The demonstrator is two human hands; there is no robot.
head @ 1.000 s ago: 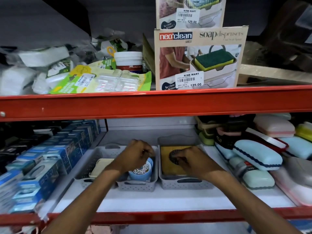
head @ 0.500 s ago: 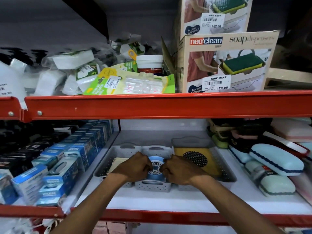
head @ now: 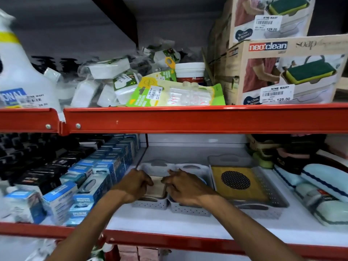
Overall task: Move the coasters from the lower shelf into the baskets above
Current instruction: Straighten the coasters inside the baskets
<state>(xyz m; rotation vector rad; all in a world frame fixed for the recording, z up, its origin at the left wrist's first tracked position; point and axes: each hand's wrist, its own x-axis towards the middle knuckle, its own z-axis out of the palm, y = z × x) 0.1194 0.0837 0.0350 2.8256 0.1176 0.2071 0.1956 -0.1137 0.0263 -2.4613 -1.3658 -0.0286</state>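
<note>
A person's two bare forearms reach over the red front rail (head: pixel 169 240) of a white store shelf (head: pixel 150 221). The left hand (head: pixel 134 185) and the right hand (head: pixel 185 188) meet over two small grey perforated baskets standing side by side, touching. The left hand's fingers curl over the left basket (head: pixel 150 203), just above a cream-coloured square coaster (head: pixel 156 187) lying inside it; whether they grip the coaster cannot be told. The right hand's fingers (head: pixel 169 178) bend loosely over the divide between the baskets, covering most of the middle basket (head: pixel 190 209), where a sliver of a blue item (head: pixel 202 180) shows past the knuckles; no firm grasp is visible.

Just right of them, a larger grey basket (head: pixel 271 204) holds a yellow square coaster (head: pixel 243 187) with a round black mesh coaster (head: pixel 235 180) lying on top. Blue boxed goods (head: pixel 90 187) crowd the shelf's left side, and pale blue cases (head: pixel 323 178) lie on its right.

Above, a red beam (head: pixel 188 118) carries the upper shelf, stocked with a green blister pack (head: pixel 175 96), a white tub (head: pixel 189 70), plastic-wrapped white items and two stacked Neo Clean soap dispenser boxes (head: pixel 286 72).
</note>
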